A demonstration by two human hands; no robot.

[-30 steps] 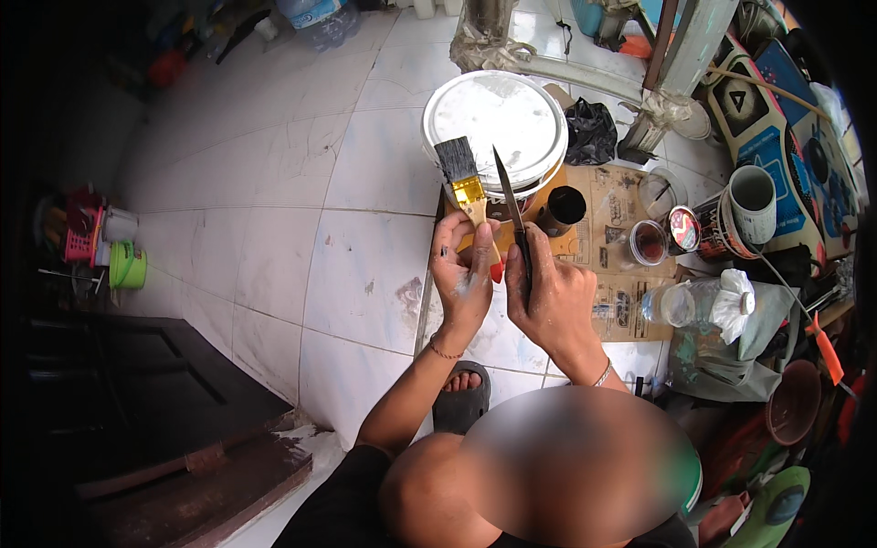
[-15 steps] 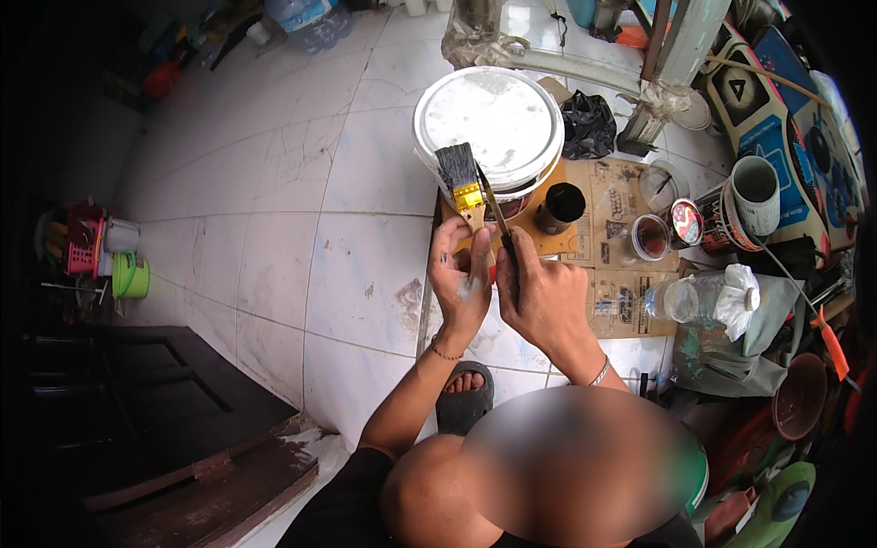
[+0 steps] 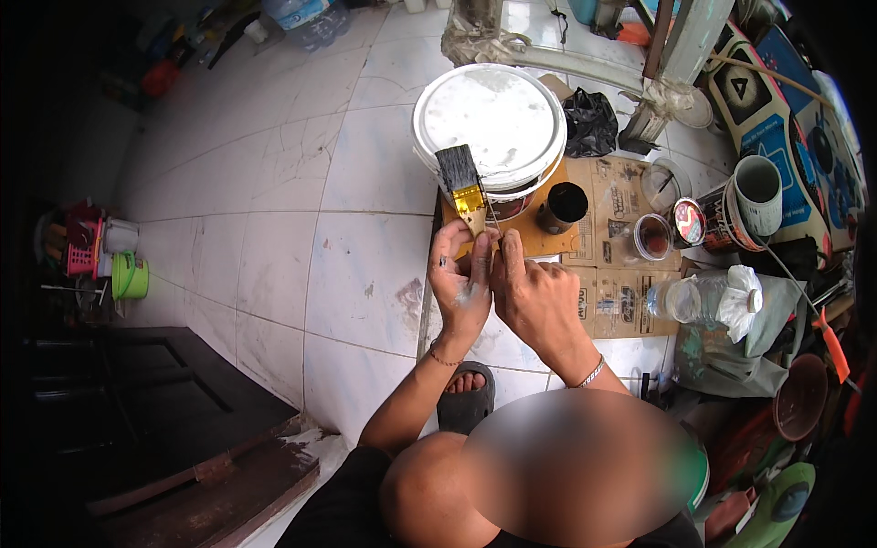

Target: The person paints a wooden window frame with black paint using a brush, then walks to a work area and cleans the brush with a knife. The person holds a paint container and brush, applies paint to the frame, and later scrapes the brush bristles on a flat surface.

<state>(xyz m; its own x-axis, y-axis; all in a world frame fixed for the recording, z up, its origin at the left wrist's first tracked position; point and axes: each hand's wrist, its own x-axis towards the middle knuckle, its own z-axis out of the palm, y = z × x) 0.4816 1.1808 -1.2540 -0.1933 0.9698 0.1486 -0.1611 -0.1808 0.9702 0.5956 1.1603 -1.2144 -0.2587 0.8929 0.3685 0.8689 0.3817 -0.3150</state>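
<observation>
My left hand [image 3: 459, 288] is closed round the wooden handle of a flat paintbrush [image 3: 459, 172], with thumb and fingers near its yellow ferrule. The dark bristles point up and away from me. My right hand [image 3: 544, 301] grips a knife [image 3: 493, 219] right beside it. Only a thin line of the blade shows against the brush handle; the knife's grip is hidden by my fingers. Just beyond the brush stands a white-lidded bucket [image 3: 498, 114]. A small black cup [image 3: 564, 206] sits to the bucket's near right.
Flattened cardboard [image 3: 626, 297] lies on the tiled floor at right, holding a clear cup with reddish residue [image 3: 651, 237]. Farther right are a plastic bottle [image 3: 708, 297] and a grey tube [image 3: 757, 192]. A metal frame leg [image 3: 685, 64] rises behind, next to a black plastic bag [image 3: 590, 121].
The knife has turned from showing its broad blade to a thin edge, and lies lower by the brush handle. My right hand has shifted slightly left; the left hand has hardly moved.
</observation>
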